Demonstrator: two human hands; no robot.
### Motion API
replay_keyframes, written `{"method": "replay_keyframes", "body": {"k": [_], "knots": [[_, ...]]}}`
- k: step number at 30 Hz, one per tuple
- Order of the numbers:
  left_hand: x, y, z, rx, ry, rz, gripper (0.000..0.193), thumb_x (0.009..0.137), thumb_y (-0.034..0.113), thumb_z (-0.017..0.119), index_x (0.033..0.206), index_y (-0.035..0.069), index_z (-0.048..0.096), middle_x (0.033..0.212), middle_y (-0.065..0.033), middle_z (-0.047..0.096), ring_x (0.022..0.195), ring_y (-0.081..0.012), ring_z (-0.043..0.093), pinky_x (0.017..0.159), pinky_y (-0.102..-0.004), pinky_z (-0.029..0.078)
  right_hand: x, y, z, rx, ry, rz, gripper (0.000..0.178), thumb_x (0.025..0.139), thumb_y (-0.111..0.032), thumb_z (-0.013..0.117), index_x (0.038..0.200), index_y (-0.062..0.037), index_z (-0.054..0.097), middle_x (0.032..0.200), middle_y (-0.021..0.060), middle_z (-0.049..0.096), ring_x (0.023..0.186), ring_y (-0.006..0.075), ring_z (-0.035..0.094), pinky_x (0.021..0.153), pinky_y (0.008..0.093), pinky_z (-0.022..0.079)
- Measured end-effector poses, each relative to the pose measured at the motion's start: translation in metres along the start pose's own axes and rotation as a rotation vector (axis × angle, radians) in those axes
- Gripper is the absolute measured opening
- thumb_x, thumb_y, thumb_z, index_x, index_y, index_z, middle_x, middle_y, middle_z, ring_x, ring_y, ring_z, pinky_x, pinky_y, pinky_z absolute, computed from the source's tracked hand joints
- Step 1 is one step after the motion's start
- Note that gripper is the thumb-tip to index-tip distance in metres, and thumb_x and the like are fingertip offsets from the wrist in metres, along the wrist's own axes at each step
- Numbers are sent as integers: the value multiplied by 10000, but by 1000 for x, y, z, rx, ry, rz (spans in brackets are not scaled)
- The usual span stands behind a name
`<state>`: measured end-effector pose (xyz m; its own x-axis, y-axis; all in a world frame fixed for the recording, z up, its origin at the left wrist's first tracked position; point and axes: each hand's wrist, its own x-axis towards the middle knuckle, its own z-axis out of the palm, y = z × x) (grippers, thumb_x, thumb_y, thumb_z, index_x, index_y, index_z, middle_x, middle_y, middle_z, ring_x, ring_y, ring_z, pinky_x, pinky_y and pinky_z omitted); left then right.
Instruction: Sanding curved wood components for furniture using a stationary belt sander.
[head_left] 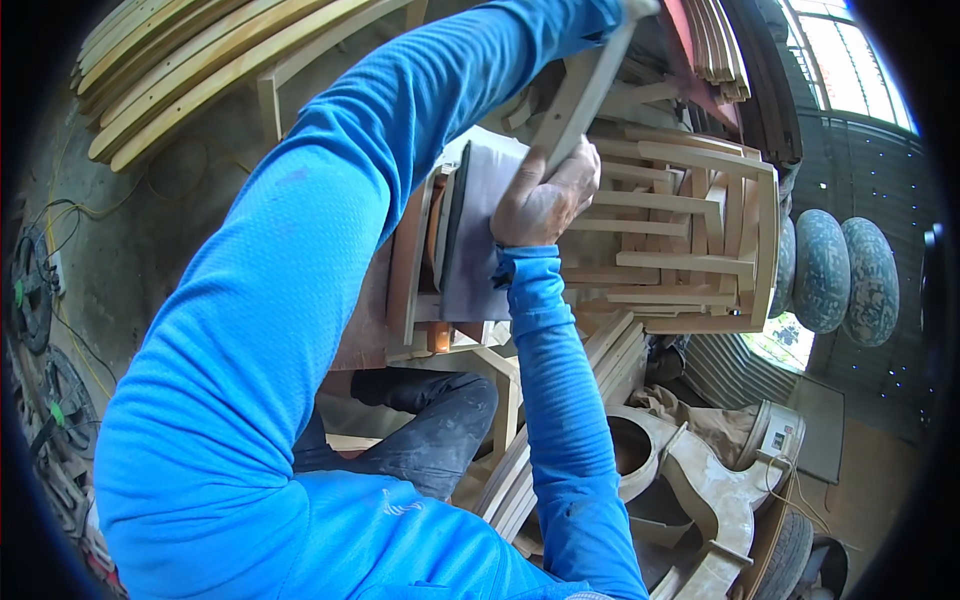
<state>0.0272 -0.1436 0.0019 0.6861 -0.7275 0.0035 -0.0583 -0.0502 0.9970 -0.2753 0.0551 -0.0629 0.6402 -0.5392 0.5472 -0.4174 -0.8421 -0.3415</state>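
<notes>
A pale wooden bar slants from my right hand up to the top edge of the view. Near its lower end, my right hand is closed around it, thumb pointing up along the wood. My left arm reaches far up and across; my left hand is at the bar's upper end, mostly cut off and blurred, and seems to grip it. Just left of and below my right hand lies a flat grey-covered surface with a dark edge, set in a wooden frame.
Right of my hands stands a stack of slatted wooden frames. Long curved wooden strips are piled at the upper left. Dusty ducting stands at the lower right, and round mottled rolls at the far right. Cables lie on the left floor.
</notes>
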Motion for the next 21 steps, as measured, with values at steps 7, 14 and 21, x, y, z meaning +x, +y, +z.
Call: {"method": "replay_keyframes", "body": {"k": [7,14,21], "knots": [[-216,153,-43,-60,239,396,653,856,242,768,1358,-2,431,1141,-267,707,1070,-382,716,925,-436,579,5,-5,-6,24,172,-199,732,971,-365,588,1488,67,301,1466,333,397,1400,489,335,1173,605,214],[-336,181,-21,15,208,676,678,845,272,710,1373,12,375,1067,-291,699,974,-440,710,859,-514,572,-24,35,-74,-113,-104,-299,558,914,-314,679,1333,15,513,1323,203,573,1278,386,527,1085,485,411],[-457,160,31,-21,234,910,583,773,175,772,1228,62,426,925,-213,691,791,-421,728,681,-499,583,-9,-55,-352,939,80,97,695,1063,-451,452,1596,-43,273,1608,307,333,1481,426,379,1222,563,325]]}}
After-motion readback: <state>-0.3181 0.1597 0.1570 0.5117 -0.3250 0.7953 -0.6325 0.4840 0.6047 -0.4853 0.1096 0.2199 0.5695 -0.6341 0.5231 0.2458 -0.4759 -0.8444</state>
